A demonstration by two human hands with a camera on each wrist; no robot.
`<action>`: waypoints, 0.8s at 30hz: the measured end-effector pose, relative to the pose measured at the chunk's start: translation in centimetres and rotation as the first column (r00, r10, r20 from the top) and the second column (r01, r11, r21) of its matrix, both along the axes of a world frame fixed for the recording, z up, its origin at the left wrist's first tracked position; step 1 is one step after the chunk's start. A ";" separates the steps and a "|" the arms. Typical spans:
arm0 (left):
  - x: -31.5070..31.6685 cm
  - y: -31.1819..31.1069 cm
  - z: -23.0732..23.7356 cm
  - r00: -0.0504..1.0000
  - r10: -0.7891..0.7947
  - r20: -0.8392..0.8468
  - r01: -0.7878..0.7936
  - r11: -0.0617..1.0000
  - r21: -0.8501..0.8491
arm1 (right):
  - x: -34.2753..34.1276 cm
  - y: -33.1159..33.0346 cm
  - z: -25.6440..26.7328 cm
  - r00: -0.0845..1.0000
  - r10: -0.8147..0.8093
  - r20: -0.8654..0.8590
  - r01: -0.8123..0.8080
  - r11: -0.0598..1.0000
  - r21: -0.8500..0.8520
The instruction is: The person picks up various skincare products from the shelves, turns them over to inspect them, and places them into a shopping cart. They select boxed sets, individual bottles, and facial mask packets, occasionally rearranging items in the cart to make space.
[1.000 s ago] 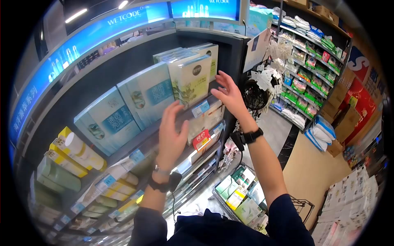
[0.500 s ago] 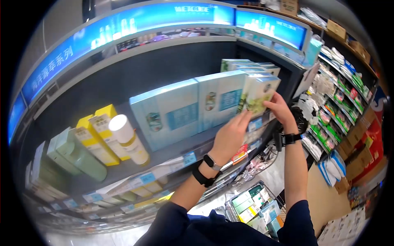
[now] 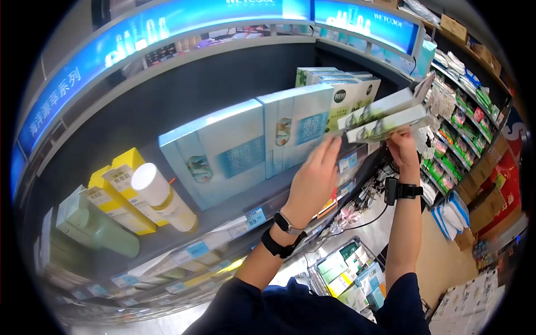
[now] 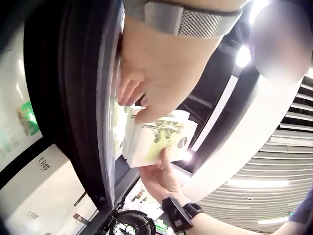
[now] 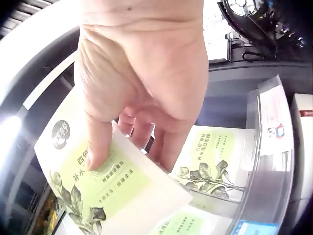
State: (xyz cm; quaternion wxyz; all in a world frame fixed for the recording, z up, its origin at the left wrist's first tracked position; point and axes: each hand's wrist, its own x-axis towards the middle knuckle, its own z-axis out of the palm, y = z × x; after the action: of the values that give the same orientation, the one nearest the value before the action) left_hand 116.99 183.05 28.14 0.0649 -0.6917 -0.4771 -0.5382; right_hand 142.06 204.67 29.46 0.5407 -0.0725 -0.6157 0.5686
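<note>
My right hand (image 3: 403,148) grips two thin white-and-green face mask boxes (image 3: 385,125), tilted out in front of the shelf. In the right wrist view the thumb presses the printed face of the near mask box (image 5: 117,196), with the other fingers behind it. My left hand (image 3: 314,181) is at the shelf front, fingers mostly straight, fingertips right at the left end of these boxes. The left wrist view has its thumb overlapping the corner of the mask boxes (image 4: 159,144). More mask boxes (image 3: 341,97) stand upright on the shelf behind.
Two large light-blue boxes (image 3: 223,153) stand left of the mask boxes. Further left are yellow boxes (image 3: 125,190), a white bottle (image 3: 164,195) and a green bottle (image 3: 109,234). Price tags line the shelf edge (image 3: 229,231). Below, a cart (image 3: 318,282) holds several boxes.
Both hands, at first apart and empty, reached the mask boxes. My right hand now has two boxes off the shelf and tilted to the right. The head view has turned left.
</note>
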 end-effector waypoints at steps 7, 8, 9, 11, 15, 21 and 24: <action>1.8 -1.6 0.1 0.954 -0.260 0.148 0.262 0.965 0.009 | 2.3 -9.6 -3.5 0.996 -0.078 -0.054 0.064 0.974 -0.219; 3.1 -1.8 -0.3 0.913 -0.319 0.255 0.343 0.938 -0.056 | 2.2 -11.5 -5.1 0.990 -0.137 -0.026 0.124 0.950 -0.286; 4.5 -1.7 -1.0 0.891 -0.366 0.267 0.399 0.913 -0.080 | 2.4 -12.8 -6.9 0.994 -0.099 -0.045 0.078 0.935 -0.345; 7.2 -1.8 -3.0 0.890 -0.323 0.321 0.425 0.844 -0.329 | 2.9 -15.6 -9.1 0.993 -0.113 -0.016 0.093 0.883 -0.459; 11.7 -0.8 -10.2 0.775 -0.366 0.516 0.606 0.664 -0.438 | 7.5 -19.1 -12.6 0.937 -0.204 0.284 0.315 0.845 -0.432; 18.8 -1.6 -22.6 0.569 -0.271 0.776 0.814 0.055 -0.578 | 18.4 -26.0 -19.7 0.696 0.013 0.718 0.548 0.636 -0.543; 23.1 -3.5 -26.9 0.625 -0.182 0.759 0.726 -0.221 -0.651 | 24.4 -30.7 -27.1 0.764 0.000 0.645 0.557 0.505 -0.660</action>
State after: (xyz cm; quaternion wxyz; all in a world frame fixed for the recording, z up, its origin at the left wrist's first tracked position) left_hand 140.08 179.53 1.24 -0.7344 -0.5286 -0.3958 -0.1567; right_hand 166.49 173.94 2.32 0.3205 -0.5863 -0.3844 0.6370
